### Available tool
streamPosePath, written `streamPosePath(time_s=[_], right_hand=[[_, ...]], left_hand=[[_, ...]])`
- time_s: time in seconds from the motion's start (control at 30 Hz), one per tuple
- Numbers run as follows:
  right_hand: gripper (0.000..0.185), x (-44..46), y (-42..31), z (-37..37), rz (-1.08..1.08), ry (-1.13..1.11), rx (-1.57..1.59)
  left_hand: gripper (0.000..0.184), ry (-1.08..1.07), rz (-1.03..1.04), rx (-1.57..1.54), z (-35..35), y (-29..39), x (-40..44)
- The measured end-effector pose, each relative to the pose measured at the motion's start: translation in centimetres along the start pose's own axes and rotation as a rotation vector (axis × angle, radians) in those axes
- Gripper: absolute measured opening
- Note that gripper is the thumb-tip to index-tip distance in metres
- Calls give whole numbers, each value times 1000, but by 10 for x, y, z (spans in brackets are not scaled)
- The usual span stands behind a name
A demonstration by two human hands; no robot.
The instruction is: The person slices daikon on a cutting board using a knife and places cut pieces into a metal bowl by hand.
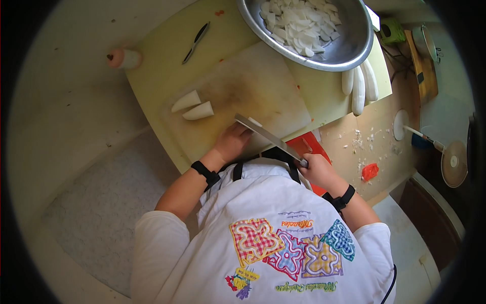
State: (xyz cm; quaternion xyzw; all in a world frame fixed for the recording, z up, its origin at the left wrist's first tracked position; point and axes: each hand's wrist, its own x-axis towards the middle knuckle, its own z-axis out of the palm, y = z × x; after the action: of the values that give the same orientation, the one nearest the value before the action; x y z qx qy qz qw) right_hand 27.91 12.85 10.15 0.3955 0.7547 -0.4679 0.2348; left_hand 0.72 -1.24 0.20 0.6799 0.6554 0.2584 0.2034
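My right hand [318, 170] is closed round the handle of a long kitchen knife [271, 137]. Its blade slants across the near part of the white cutting board [276, 83], its tip beside the fingers of my left hand [233, 140]. Those fingers are curled down on a piece of white radish, mostly hidden beneath them and the blade. A small bit of radish [255, 122] shows just past the blade. Further left on the board lie two cut radish pieces [198, 111], side by side. A large metal bowl [354, 50] of white radish slices [302, 25] stands beyond the board.
Several peeled whole radishes [358, 91] lie by the bowl at the table's right edge. A black-handled peeler or small knife [196, 43] and a pink-topped bottle [125, 59] are further left. Scraps and a red item [370, 172] lie on the floor near a fan [454, 163].
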Motion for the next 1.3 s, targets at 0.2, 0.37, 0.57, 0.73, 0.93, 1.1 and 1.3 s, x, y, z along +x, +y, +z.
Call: streamPosePath(time_s=[0.2,0.37,0.57,0.73,0.93,1.1,1.3], right_hand=[[26,2,-3,-3,98,-78,114],[17,3,0,0,100,-80,103],[13,6,-1,-2,123,-79,61],[14,18,-9,0,99,-62,23],[15,37,-10,4,140,-76,34],[15,37,-1,14,123,-47,-21],[18,35,-2,15,133,6,-27]], left_hand=[[28,50,2,-99,0,0,3],[28,65,7,-126,-1,-1,3],[29,55,9,-116,0,-2,3],[28,60,-5,-106,-2,1,3],[26,57,-36,-97,-6,4,6],[26,33,-50,-88,-4,4,3],[36,-62,-65,-115,-3,1,1]])
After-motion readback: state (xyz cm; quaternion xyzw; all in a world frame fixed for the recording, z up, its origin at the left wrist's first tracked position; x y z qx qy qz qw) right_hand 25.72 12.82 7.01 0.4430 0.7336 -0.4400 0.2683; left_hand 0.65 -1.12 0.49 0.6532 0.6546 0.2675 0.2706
